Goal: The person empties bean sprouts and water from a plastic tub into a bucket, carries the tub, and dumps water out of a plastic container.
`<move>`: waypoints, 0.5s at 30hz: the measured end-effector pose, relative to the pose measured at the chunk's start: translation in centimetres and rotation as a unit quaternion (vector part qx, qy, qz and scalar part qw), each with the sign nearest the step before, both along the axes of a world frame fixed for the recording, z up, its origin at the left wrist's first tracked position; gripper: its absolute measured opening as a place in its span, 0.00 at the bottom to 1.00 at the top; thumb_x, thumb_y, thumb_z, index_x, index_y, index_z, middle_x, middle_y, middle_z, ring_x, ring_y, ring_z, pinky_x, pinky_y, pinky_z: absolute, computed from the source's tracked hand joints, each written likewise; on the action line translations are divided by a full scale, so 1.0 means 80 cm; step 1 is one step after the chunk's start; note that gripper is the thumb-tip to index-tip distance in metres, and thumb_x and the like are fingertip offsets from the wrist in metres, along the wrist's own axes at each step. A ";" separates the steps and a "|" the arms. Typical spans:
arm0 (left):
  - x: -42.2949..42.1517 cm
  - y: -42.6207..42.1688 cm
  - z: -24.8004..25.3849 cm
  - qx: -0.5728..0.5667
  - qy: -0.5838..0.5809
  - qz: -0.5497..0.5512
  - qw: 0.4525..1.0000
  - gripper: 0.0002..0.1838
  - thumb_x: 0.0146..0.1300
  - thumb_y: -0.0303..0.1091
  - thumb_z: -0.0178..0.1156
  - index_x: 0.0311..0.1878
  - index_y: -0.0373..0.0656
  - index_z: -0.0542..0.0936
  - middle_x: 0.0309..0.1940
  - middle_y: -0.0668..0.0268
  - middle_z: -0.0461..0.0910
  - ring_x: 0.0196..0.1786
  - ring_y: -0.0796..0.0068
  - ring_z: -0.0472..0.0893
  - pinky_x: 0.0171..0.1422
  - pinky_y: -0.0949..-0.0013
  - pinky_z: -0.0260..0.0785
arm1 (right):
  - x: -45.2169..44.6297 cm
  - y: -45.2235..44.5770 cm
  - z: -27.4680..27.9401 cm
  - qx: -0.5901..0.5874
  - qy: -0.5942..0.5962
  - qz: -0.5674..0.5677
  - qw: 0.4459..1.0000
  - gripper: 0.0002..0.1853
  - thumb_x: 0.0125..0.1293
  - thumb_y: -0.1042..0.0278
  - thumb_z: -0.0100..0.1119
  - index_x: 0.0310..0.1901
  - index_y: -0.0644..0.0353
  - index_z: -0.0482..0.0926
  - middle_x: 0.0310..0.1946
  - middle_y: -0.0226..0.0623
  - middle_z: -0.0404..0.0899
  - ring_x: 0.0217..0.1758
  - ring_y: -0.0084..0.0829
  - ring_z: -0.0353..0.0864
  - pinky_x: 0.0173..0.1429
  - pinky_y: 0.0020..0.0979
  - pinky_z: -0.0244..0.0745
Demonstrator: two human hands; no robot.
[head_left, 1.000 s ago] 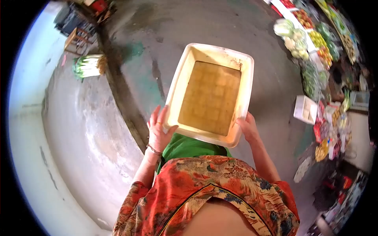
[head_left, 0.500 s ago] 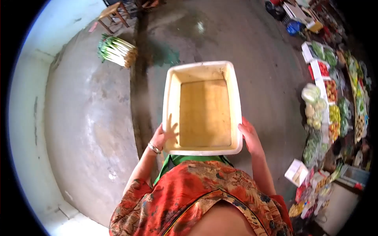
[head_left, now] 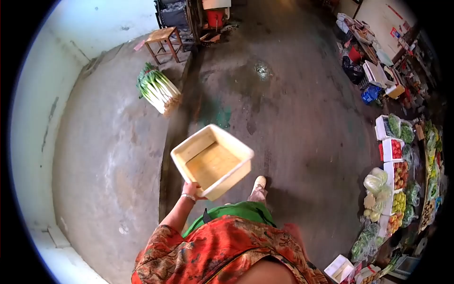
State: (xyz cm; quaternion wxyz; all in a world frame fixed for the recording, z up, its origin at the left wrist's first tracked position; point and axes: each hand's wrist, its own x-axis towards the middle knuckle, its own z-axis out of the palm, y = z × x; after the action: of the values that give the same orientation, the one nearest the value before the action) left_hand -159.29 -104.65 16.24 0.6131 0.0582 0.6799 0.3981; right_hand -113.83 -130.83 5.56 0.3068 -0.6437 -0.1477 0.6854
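Tilted since the earlier frame, the pale tub [head_left: 213,163] now hangs from the left hand [head_left: 190,189] alone, nearer the wearer than the leek bundle [head_left: 160,91]. That hand grips its near corner (fingers mostly hidden beneath). The right hand is out of view, its state impossible to tell. Beyond the bundle stands a stool [head_left: 164,34].

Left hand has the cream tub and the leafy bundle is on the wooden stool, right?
Wrong place for the leafy bundle: the head view shows it on the floor near the wooden stool. The left hand does hold the cream tub.
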 end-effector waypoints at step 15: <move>-0.092 -0.027 -0.095 -0.257 0.147 0.143 0.944 0.19 0.54 0.28 0.50 0.51 0.44 0.69 0.42 0.56 0.74 0.37 0.51 0.77 0.37 0.47 0.71 | 0.247 0.376 0.039 0.065 -0.154 -0.153 0.974 0.05 0.60 0.69 0.48 0.36 0.56 0.73 0.20 0.36 0.74 0.16 0.28 0.73 0.19 0.30 0.69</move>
State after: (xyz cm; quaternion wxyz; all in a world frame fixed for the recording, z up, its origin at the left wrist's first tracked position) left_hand -166.69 -106.78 8.68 0.4372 -0.1419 0.8427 0.2801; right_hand -94.03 -100.72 8.66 0.4231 -0.7348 -0.1372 0.5121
